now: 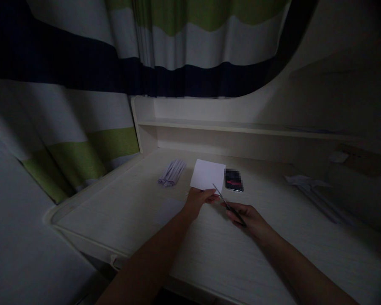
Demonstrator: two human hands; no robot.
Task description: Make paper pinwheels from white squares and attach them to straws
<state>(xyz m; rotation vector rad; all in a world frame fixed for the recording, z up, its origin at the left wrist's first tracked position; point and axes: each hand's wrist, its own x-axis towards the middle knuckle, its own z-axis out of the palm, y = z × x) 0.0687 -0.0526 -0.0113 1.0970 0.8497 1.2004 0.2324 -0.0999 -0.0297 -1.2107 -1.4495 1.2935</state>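
My left hand [199, 200] is closed on the near edge of a white sheet of paper [207, 174], its thumb on top and fingers underneath. In my right hand [246, 218] is a pair of scissors [229, 207] with dark handles. Their blades point up and to the left, and the tip overlaps the paper's near right corner in this view. Whether the blades touch the paper, I cannot tell. Another pale sheet [169, 210] lies flat on the desk, partly behind my left forearm.
A bundle of folded paper strips [172, 173] lies left of the sheet. A phone [233, 179] rests just right of it. Farther right are long paper pieces [317, 201]. A shelf [216, 125] runs along the back of the white desk [120, 212], below striped curtains [190, 80].
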